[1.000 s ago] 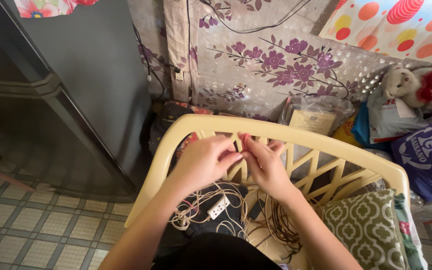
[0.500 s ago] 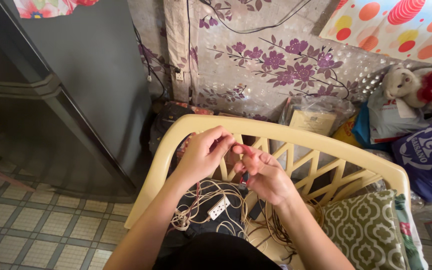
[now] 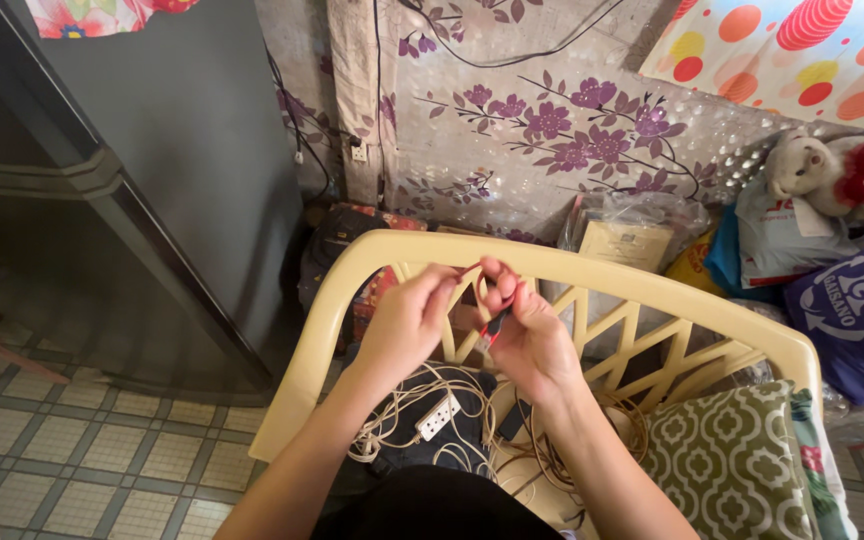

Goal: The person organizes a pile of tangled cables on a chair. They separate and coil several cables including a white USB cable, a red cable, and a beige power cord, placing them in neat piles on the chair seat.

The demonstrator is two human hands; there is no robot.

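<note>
I have raised both hands: my left hand (image 3: 407, 318) and right hand (image 3: 524, 335) now pinch a red band (image 3: 493, 325) taut above the cords (image 3: 432, 400).

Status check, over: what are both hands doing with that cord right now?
Left hand and right hand pinch a thin cord above the chair back. Cord tangle with white power strip lies on the seat below.

Bare forearms, sleeveless, ringless hands (image 3: 472, 325)

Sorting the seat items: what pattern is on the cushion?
The cushion has an olive-green and white lattice pattern, clearest in the head view.
</note>
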